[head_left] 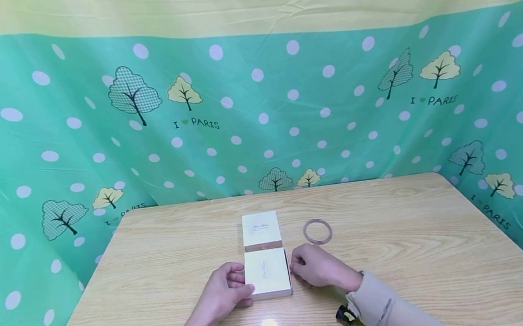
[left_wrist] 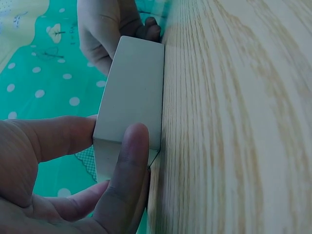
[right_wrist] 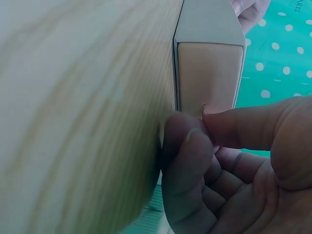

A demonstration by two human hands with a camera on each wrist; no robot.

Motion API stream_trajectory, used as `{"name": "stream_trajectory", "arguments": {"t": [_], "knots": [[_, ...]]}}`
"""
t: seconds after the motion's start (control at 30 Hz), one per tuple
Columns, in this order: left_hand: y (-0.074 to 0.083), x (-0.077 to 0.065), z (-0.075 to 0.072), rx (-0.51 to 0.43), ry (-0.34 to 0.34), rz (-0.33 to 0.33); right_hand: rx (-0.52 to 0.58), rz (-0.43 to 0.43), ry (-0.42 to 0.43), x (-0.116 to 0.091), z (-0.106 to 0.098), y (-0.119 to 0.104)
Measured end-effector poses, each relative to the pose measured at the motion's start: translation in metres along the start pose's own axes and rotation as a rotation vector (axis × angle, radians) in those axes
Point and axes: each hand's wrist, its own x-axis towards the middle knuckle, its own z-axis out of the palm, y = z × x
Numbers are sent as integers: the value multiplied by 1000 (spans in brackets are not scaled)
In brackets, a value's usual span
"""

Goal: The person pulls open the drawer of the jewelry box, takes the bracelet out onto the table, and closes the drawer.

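A flat white box [head_left: 266, 273] with small print lies on the table close to me. My left hand [head_left: 224, 293] holds it at its left end, with a finger over the near side in the left wrist view. At the opposite end my right hand [head_left: 317, 265] pinches a small pull tab [right_wrist: 204, 110]. That tab is on the pale inner drawer end [right_wrist: 209, 73], framed by the outer sleeve; fingertips hide most of it. Directly behind stands a second white box [head_left: 261, 229], and a pale purple bangle [head_left: 317, 231] lies beyond my right hand.
The wood-grain table [head_left: 178, 235] spreads to both sides of the boxes. A green dotted curtain [head_left: 255, 105] hangs along its back and sides. A small black clip-like item [head_left: 345, 315] sits by my right cuff.
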Motion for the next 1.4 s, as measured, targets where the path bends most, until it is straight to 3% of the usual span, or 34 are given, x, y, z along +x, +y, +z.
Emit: {"name": "stream_trajectory", "arguments": {"t": [1.4], "knots": [[-2, 0, 0, -3, -17, 17, -42, 85, -22, -8, -17, 11]]}}
